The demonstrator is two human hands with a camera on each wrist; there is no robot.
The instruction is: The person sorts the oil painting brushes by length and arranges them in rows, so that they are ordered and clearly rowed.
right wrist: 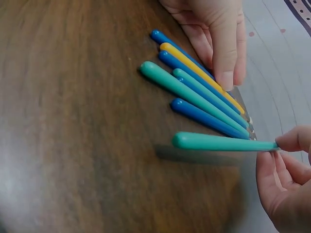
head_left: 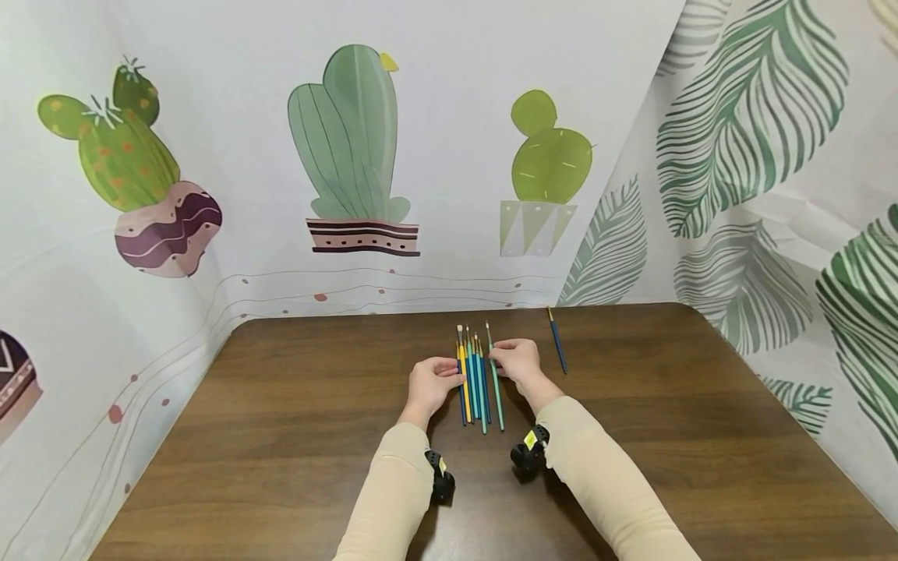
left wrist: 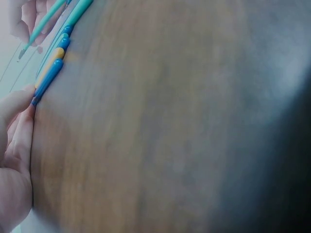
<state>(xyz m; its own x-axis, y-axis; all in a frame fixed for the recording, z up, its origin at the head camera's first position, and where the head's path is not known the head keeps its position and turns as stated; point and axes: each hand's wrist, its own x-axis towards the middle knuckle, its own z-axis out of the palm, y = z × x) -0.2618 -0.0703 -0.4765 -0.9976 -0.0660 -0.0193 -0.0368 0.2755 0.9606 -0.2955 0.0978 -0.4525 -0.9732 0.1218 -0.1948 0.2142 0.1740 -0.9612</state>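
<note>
Several paintbrushes lie side by side on the wooden table, bristles toward the far edge. They have blue, turquoise and yellow handles, with the yellow paintbrush (head_left: 468, 405) near the row's left side. My left hand (head_left: 426, 387) rests along that side, its thumb and fingertips touching the yellow brush and the blue paintbrush (right wrist: 167, 41) beside it. To the right of the row, my right hand (head_left: 519, 361) pinches a turquoise paintbrush (right wrist: 214, 141) between thumb and fingers near its upper part. In the right wrist view its handle end stands over a shadow on the table.
One blue paintbrush (head_left: 557, 343) lies apart, right of my right hand near the table's back edge. The brown wooden table (head_left: 302, 421) meets a white cloth backdrop (head_left: 449, 156) printed with cacti and leaves. A small black camera is strapped on each wrist.
</note>
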